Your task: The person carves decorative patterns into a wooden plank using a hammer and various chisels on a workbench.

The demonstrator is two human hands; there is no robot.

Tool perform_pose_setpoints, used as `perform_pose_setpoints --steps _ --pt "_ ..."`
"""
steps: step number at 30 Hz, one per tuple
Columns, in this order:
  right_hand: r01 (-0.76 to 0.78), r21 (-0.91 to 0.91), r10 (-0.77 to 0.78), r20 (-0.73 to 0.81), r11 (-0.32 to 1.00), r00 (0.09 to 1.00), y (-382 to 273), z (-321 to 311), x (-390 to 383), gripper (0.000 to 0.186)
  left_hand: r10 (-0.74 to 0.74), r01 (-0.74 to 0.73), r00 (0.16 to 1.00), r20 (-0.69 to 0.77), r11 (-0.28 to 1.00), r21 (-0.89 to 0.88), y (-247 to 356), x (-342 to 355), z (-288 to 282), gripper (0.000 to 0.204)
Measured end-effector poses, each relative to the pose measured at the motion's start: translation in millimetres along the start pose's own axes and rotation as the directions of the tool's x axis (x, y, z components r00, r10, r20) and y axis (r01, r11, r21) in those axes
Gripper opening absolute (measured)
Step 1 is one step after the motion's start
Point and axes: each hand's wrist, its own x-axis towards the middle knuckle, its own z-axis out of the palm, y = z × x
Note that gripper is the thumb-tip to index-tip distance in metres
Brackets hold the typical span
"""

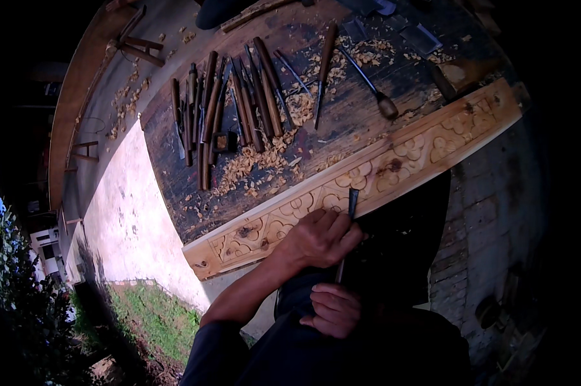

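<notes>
On the near edge of the bench [342,122] lies the plank [367,177] I am carving, a long pale strip that runs from lower left to upper right, its face cut with a row of flower and scroll shapes. My left hand [319,237] rests on the plank's near edge with the fingers curled around the chisel [351,204], gripping it close to the blade; the dark steel tip stands above my knuckles and meets the wood between two of the carved motifs. My right hand [332,309] sits lower, just over my lap, folded closed around the chisel's lower end, which shows as a thin shaft between the two hands. Both forearms come up from the lower edge, the left one in a dark sleeve pushed back above the elbow. Beyond the plank the dark, worn bench top is strewn with pale shavings [258,161], thickest near the middle. A row of tools [229,106] with wooden handles lies side by side well apart from my hands, most of them pointing toward me, with a few more lying loose to the right. One tool with a rounded handle [385,106] lies alone near the plank's upper stretch. To the left of the bench a pale slab [126,212] slopes down to a patch of grass [155,321].
</notes>
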Motion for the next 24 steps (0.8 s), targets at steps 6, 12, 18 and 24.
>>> perform_pose_setpoints --steps 6,12,18,24 --pt "0.032 0.007 -0.032 -0.030 0.999 0.999 6 3 -3 0.039 -0.027 0.028 0.998 0.051 0.999 -0.019 1 0 -2 0.019" --pt "0.047 -0.010 -0.047 -0.035 0.999 0.998 8 7 -9 0.036 -0.030 0.034 0.996 0.088 0.999 -0.041 1 0 -1 0.015" --pt "0.064 -0.013 -0.064 -0.066 0.998 0.996 11 10 -10 0.037 -0.045 0.051 0.993 0.105 0.997 -0.050 -1 1 -2 0.015" --pt "0.080 -0.047 -0.083 -0.073 0.996 0.994 16 8 -6 0.039 -0.071 0.080 0.990 0.123 0.994 -0.075 -2 7 -6 0.020"
